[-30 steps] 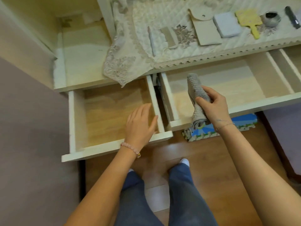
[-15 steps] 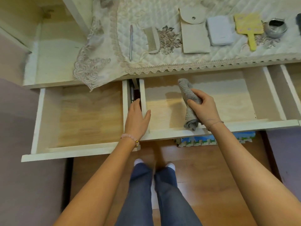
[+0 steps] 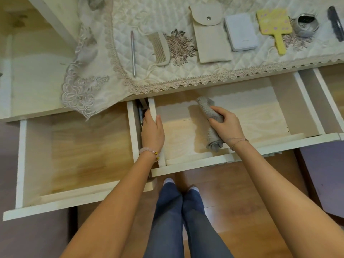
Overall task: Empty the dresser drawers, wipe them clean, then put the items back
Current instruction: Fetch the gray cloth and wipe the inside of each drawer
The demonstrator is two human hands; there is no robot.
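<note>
the right hand (image 3: 226,125) is closed around a rolled grey knitted cloth (image 3: 204,104), gripping it near its middle. the roll lies lengthwise over the pale plywood floor of the white-framed middle drawer (image 3: 195,161), which is pulled out; whether the cloth touches the wood i cannot tell. the left hand (image 3: 152,131) holds that drawer's left side wall, thumb inside the drawer and fingers down in the narrow gap beside it, where a metal runner shows. a pink bead bracelet (image 3: 149,151) sits on the left wrist and a thin chain bracelet (image 3: 239,140) on the right.

just to the left, a wider white-framed left drawer (image 3: 20,164) is pulled out further, its yellowish wood floor in view. a third drawer (image 3: 318,94) is partly seen at the right edge.

on the bench, a cream quilted lace-edged cover (image 3: 167,21) carries a silver pen (image 3: 132,53), a beige comb (image 3: 159,49), a beige snap-flap pouch (image 3: 210,34), a white rectangular box (image 3: 241,31), a yellow hand mirror (image 3: 274,25), a round silver tin (image 3: 306,25) and a dark slim object (image 3: 336,25), laid in a row.

below, blue-trousered legs (image 3: 176,220) stand on a brown wooden floor (image 3: 242,202).
</note>
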